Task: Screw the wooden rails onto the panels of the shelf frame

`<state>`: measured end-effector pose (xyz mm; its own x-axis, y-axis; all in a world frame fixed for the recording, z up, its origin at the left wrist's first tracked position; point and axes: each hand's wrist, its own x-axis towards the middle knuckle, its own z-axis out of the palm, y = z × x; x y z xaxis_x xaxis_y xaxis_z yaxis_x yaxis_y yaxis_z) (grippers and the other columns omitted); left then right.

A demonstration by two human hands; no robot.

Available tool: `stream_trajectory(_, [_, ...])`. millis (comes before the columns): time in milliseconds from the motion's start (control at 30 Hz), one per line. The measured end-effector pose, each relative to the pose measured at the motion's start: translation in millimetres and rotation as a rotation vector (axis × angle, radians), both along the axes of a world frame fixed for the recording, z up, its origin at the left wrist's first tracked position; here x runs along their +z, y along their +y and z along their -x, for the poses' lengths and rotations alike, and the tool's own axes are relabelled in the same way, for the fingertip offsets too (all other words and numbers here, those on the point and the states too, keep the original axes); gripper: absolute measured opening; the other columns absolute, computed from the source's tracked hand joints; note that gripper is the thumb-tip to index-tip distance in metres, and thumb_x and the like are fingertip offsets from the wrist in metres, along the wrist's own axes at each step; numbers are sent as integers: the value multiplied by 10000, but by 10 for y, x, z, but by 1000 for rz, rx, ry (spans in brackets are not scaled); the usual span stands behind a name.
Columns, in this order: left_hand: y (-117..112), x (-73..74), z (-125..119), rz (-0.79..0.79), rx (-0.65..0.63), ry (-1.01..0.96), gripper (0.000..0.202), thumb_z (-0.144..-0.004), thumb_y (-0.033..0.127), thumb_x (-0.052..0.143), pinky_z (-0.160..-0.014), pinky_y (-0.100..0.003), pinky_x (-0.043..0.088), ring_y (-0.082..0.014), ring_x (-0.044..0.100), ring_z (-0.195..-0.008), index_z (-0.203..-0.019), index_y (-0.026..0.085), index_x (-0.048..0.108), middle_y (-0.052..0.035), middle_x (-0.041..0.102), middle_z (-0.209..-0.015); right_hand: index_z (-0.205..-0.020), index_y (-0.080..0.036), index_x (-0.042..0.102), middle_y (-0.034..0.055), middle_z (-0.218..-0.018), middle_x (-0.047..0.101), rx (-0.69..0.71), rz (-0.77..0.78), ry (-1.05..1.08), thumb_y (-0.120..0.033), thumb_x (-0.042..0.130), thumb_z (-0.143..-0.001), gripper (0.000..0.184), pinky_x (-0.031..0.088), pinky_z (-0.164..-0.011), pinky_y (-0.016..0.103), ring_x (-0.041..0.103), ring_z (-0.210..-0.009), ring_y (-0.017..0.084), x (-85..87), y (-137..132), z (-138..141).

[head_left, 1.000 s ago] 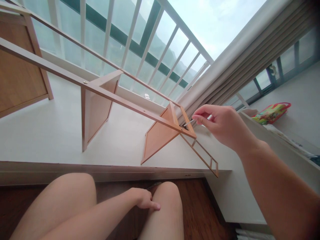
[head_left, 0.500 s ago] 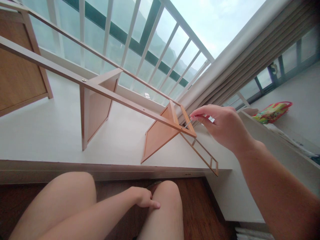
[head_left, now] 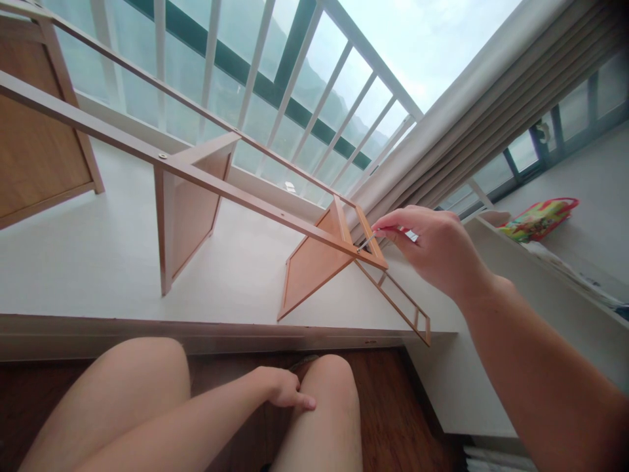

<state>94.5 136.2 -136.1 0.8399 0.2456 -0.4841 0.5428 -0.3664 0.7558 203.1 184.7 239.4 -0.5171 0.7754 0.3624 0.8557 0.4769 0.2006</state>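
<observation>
My right hand (head_left: 427,246) is closed in a pinch on a thin metal hex key (head_left: 366,242). The key's tip meets a bolt (head_left: 358,250) near the right end of the long wooden rail (head_left: 246,195). That rail belongs to a wooden shelf frame (head_left: 314,265) with brown panels. A narrow slatted end piece (head_left: 393,298) slants down at the frame's right end. My left hand (head_left: 287,389) lies on my right knee, thumb stretched out and holding nothing; its other fingers are partly hidden behind the leg.
The frame rests on a white window ledge (head_left: 246,275). Behind it are a white railing (head_left: 295,72) and a grey curtain (head_left: 442,144). A colourful bag (head_left: 540,218) lies on the white shelf at right. Below is dark wooden floor (head_left: 383,406).
The hex key has tipped slightly and its end now sits down at the bolt. My right hand has shifted a little to the left. My left hand stays put.
</observation>
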Motion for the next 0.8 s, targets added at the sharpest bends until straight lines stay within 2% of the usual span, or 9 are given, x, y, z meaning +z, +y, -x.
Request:
stream_trajectory(300, [6,-41,-15,11,-12,-7,1040,-655,943,313,-952,-577,474,-449,610,-1104,-1184,125,678,-239,651,-1196,-882,-236,713,27,-850,717,41,-3,6,-231,565,-915,152,476,-738,314,667,-778,198,-2,-52,-12])
stream_trajectory(667, [11,-37,-41,9,-31,28,999,-683,917,316,-988,-551,466,-422,605,-1131,-1207,141,665,-218,641,-1231,-875,-225,718,39,-836,722,136,-10,-17,-197,587,-907,138,486,-717,290,670,-774,185,-3,-58,-38])
stream_trajectory(800, [7,-44,-40,6,-26,23,1009,-675,926,311,-974,-553,473,-424,605,-1129,-1206,145,666,-219,641,-1231,-877,-222,719,33,-829,720,124,-5,-13,-204,594,-907,130,479,-711,283,663,-761,176,7,-46,-9])
